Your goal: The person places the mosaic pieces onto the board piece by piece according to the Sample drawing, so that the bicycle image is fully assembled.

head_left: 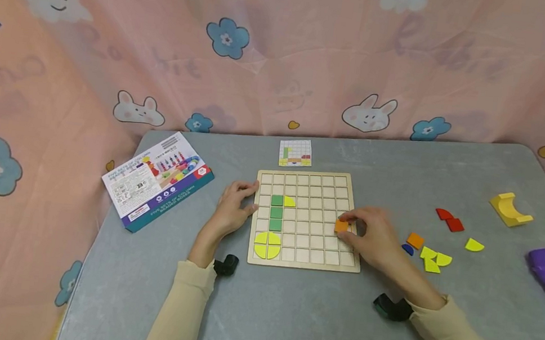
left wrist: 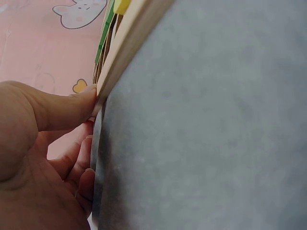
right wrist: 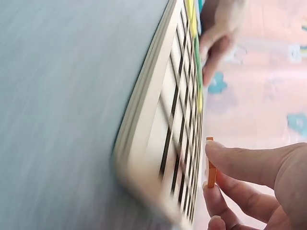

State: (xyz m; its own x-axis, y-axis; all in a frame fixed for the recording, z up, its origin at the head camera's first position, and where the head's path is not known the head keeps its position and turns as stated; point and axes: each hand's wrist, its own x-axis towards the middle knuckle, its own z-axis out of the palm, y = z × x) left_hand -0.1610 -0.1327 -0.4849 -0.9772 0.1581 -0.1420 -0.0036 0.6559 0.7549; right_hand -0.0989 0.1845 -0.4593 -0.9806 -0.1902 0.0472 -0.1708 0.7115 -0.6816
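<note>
though partly full of tiles [head_left: 276,212], board [head_left: 304,226] against relaxed left hand [head_left: 231,207], orange tile [head_left: 341,227] in right hand's [head_left: 372,236] pinch

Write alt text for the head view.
A right hand pinches an orange piece above a wooden board while the left hand touches its edge. Green squares and yellow pieces sit on the board, with a card behind.

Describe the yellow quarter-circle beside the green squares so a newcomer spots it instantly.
On the grey table, find the wooden board. Near its left side runs a column of three green squares; just right of the farthest is the yellow quarter-circle. Unlike the four yellow pieces forming a circle, it sits singly.
</note>
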